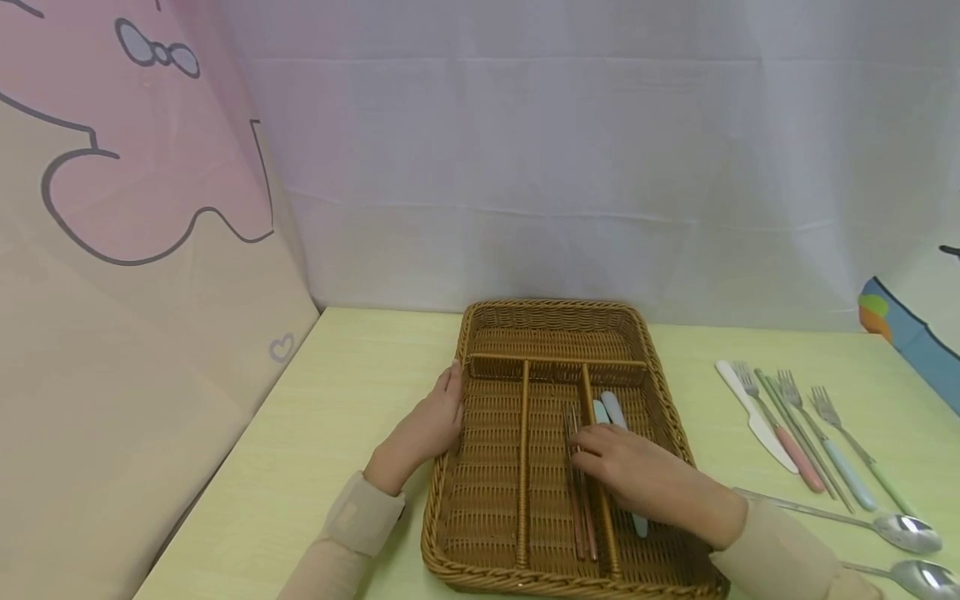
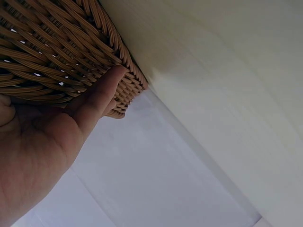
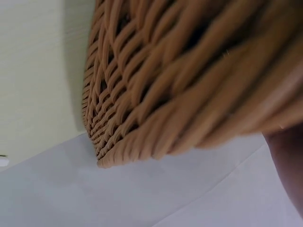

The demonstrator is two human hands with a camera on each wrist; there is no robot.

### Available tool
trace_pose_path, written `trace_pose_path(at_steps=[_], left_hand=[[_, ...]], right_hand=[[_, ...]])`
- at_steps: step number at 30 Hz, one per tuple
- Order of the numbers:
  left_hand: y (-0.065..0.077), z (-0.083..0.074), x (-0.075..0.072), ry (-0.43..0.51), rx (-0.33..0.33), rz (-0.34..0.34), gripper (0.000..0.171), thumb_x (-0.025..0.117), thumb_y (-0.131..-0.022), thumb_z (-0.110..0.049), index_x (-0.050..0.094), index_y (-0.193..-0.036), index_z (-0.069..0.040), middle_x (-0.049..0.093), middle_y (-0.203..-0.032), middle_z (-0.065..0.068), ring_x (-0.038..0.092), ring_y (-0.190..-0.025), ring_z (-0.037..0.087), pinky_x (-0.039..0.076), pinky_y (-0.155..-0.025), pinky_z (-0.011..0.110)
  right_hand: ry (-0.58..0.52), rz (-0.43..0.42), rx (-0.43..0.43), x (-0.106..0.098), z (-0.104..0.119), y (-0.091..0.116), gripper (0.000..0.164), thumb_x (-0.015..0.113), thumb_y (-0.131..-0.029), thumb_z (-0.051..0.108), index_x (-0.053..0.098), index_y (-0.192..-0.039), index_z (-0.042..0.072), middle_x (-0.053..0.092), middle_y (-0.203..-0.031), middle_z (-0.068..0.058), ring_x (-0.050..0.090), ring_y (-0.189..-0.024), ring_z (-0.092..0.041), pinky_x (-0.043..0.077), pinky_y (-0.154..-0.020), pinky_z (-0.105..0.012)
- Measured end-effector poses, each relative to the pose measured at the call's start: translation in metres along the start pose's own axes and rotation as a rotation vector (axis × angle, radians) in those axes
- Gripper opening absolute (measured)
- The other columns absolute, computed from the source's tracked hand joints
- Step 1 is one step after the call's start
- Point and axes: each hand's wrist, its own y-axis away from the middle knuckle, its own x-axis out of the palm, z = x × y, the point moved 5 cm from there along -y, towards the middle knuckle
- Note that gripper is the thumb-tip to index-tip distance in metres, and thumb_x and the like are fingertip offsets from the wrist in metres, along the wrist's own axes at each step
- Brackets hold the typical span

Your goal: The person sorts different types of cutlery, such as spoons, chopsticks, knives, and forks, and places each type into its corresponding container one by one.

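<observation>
A brown wicker basket (image 1: 522, 467) with dividers stands on the table. My left hand (image 1: 438, 417) rests along its left outer wall, and in the left wrist view its straight fingers (image 2: 102, 97) touch the weave. My right hand (image 1: 637, 471) reaches over the right divider, with bent fingertips pinching slim metal chopsticks (image 1: 587, 533) in the middle compartment. The chopsticks lie lengthwise there, their upper part partly behind the fingers. Under the right hand, in the right compartment, are pale blue-handled utensils (image 1: 614, 408), mostly covered. The right wrist view mainly shows the basket's outer wall (image 3: 142, 94).
Right of the basket lie a white knife (image 1: 757, 421), a pink-handled fork (image 1: 798, 458), green chopsticks (image 1: 802, 433), a blue-handled fork (image 1: 847, 471) and a green-handled fork (image 1: 862, 454). Two spoons (image 1: 907, 533) lie nearer the front. A pale curtain (image 1: 562, 167) hangs behind the table.
</observation>
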Motion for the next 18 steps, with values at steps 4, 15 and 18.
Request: trace_pose_path(at_steps=[4,15,18], left_hand=[[0.0,0.001,0.0,-0.002,-0.002,-0.002,0.051,0.024,-0.098,-0.011,0.008,-0.143,0.01,0.018,-0.146,0.031,0.043,-0.122,0.04,0.049,-0.09,0.04],[-0.001,0.001,0.0,-0.005,-0.014,0.004,0.052,0.024,-0.098,-0.011,0.008,-0.143,0.009,0.019,-0.145,0.031,0.041,-0.124,0.041,0.048,-0.092,0.043],[-0.001,0.0,0.001,-0.007,-0.016,0.004,0.052,0.025,-0.098,-0.011,0.009,-0.143,0.009,0.019,-0.145,0.031,0.043,-0.121,0.041,0.049,-0.089,0.043]], right_hand=[[0.035,-0.022,0.026,-0.004,-0.006,0.002,0.038,0.074,-0.068,-0.002,0.063,-0.103,0.008,0.062,-0.109,-0.006,0.058,-0.101,-0.021,0.051,-0.087,-0.037],[0.068,-0.094,0.097,-0.016,-0.034,0.013,0.035,0.074,-0.066,0.0,0.062,-0.098,0.009,0.062,-0.103,-0.006,0.059,-0.096,-0.022,0.051,-0.08,-0.038],[0.069,-0.142,0.122,-0.019,-0.045,0.019,0.035,0.075,-0.065,-0.001,0.063,-0.097,0.007,0.063,-0.101,-0.007,0.059,-0.094,-0.023,0.051,-0.077,-0.038]])
